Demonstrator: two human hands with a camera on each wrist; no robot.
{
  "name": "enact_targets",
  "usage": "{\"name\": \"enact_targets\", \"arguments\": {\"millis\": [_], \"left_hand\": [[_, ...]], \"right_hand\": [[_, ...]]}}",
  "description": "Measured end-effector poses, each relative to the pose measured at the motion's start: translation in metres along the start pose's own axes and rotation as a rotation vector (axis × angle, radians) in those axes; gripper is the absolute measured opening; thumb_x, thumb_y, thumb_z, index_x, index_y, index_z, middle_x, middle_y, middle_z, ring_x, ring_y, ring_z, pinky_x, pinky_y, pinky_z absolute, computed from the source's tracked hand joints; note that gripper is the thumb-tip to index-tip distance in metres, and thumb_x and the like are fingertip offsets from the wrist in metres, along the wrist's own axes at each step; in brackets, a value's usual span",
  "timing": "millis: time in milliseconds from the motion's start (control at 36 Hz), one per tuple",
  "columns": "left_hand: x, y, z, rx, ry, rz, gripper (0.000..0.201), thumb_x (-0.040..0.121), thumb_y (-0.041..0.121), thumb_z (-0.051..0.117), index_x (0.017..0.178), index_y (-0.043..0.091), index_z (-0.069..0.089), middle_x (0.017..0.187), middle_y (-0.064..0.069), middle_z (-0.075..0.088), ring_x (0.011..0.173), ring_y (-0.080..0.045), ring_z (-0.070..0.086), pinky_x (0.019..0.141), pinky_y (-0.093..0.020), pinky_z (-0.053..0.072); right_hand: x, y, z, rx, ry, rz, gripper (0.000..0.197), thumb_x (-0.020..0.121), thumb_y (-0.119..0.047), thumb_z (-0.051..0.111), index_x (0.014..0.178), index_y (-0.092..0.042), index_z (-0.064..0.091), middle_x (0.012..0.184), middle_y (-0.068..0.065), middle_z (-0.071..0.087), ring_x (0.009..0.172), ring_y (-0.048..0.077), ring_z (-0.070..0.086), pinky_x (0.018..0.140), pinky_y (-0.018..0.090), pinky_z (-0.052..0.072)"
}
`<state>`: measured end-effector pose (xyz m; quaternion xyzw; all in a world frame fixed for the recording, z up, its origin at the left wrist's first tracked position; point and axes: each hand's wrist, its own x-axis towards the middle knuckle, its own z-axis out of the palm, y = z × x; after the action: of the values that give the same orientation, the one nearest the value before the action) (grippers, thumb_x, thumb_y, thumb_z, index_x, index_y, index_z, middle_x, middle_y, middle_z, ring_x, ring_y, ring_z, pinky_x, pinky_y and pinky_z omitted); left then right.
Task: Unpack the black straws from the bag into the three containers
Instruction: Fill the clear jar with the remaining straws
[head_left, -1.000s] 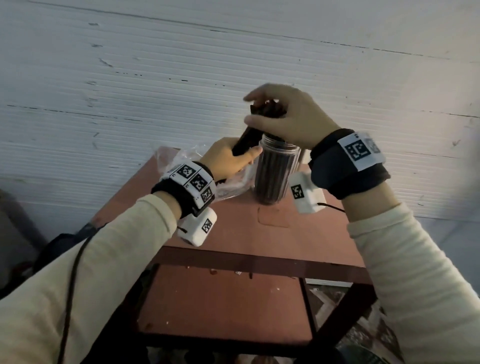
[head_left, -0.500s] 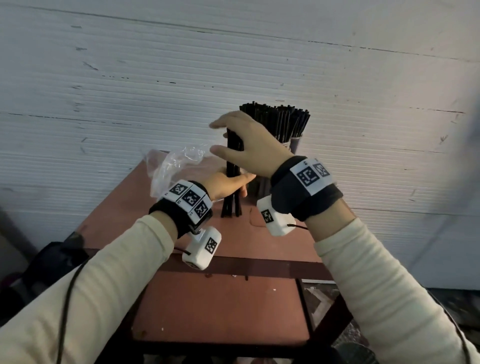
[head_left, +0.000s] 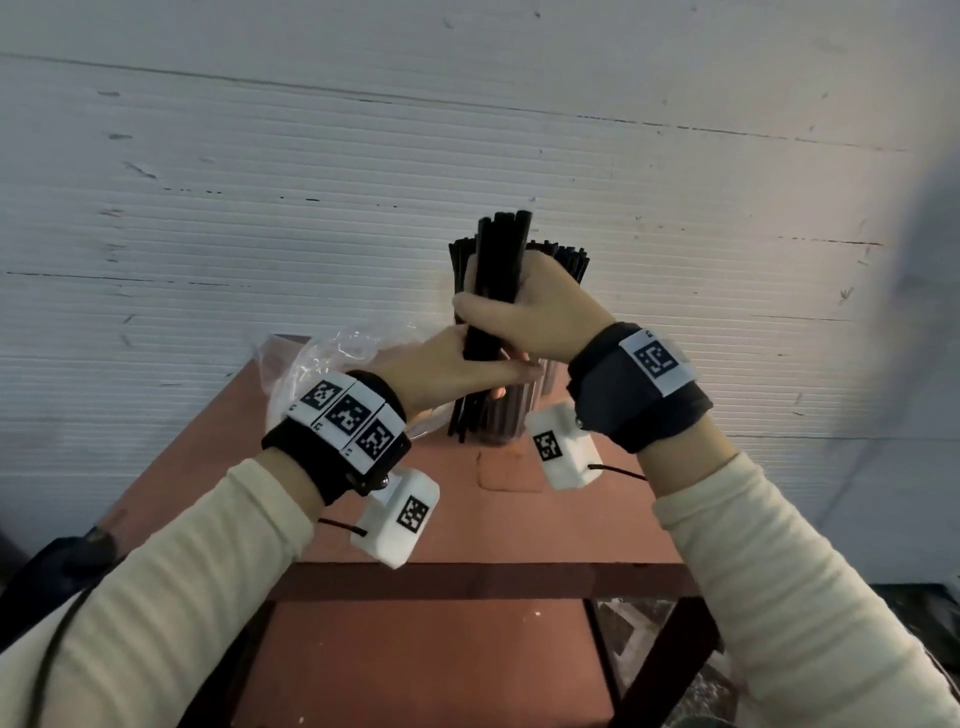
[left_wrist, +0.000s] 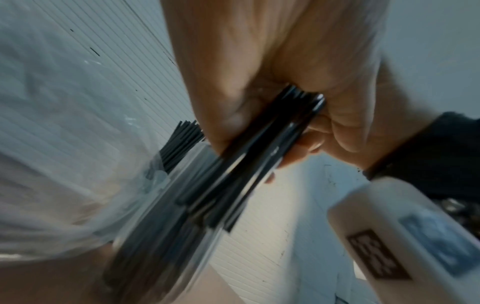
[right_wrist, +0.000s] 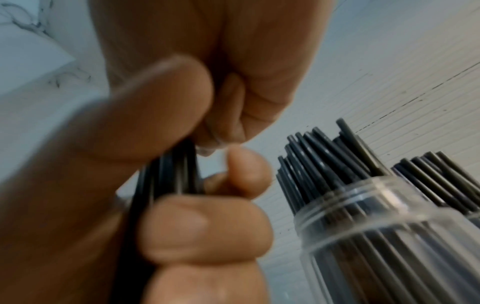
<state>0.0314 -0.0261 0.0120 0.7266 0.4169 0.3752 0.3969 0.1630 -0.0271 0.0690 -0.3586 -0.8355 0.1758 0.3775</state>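
A bundle of black straws (head_left: 500, 270) stands upright in the air, its lower ends just above the table. My right hand (head_left: 483, 306) grips its middle, fingers curled round it (right_wrist: 166, 174). Just below, my left hand (head_left: 488, 369) holds the same bundle (left_wrist: 259, 154). Right behind the bundle stands a clear container (head_left: 511, 423) packed with black straws (head_left: 569, 262). In the right wrist view that container (right_wrist: 389, 246) is at the right, with a second filled one (right_wrist: 457, 185) behind it. The clear plastic bag (head_left: 322, 358) lies crumpled at the back left; its inside is not visible.
The small red-brown table (head_left: 467, 519) stands against a white ribbed wall (head_left: 260, 208). Its lower shelf (head_left: 415, 665) shows beneath the front edge. A dark object (head_left: 62, 561) sits on the floor at the left.
My right hand left the filled container's straws and closed round the bundle held by my left hand. Both hands have lifted the bundle off the table.
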Motion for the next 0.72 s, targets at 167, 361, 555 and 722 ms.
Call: {"name": "enact_targets", "arguments": {"millis": [167,361,555,722], "left_hand": [[0.023,0.000,0.004,-0.032,0.339,0.209,0.096,0.054,0.044,0.089,0.126,0.025,0.029,0.120,-0.004,0.048,0.111,-0.011,0.052,0.086,-0.018,0.044],[0.066,-0.017,-0.007,-0.022,0.209,0.136,0.142,0.047,0.042,0.095,0.149,0.024,-0.003,0.140,0.003,0.033,0.130,-0.008,0.037,0.115,-0.036,0.030],[0.089,-0.023,-0.014,-0.008,0.091,0.135,0.104,0.049,0.039,0.096,0.137,0.022,0.042,0.117,0.004,0.065,0.114,-0.010,0.061,0.106,-0.044,0.045],[0.091,-0.025,-0.015,0.010,0.019,0.145,0.068,0.057,0.036,0.091,0.114,0.014,0.061,0.103,0.000,0.070,0.104,-0.017,0.066,0.098,-0.044,0.051]], "right_hand": [[0.018,-0.007,-0.046,0.028,0.220,-0.014,0.028,0.087,-0.014,0.060,0.077,0.011,0.055,0.066,0.008,0.050,0.060,0.011,0.049,0.058,0.023,0.042],[0.038,-0.006,-0.085,0.042,0.367,0.008,0.020,0.086,-0.013,0.058,0.076,0.004,0.061,0.063,-0.001,0.053,0.046,0.000,0.045,0.049,0.013,0.036],[0.050,0.000,-0.092,0.007,0.361,-0.032,0.026,0.087,-0.012,0.057,0.078,0.012,0.055,0.069,0.011,0.048,0.048,0.004,0.040,0.049,0.014,0.035],[0.056,0.005,-0.084,-0.047,0.322,-0.069,0.029,0.087,-0.013,0.056,0.076,0.013,0.049,0.066,0.010,0.041,0.052,0.010,0.036,0.050,0.020,0.034]]}}
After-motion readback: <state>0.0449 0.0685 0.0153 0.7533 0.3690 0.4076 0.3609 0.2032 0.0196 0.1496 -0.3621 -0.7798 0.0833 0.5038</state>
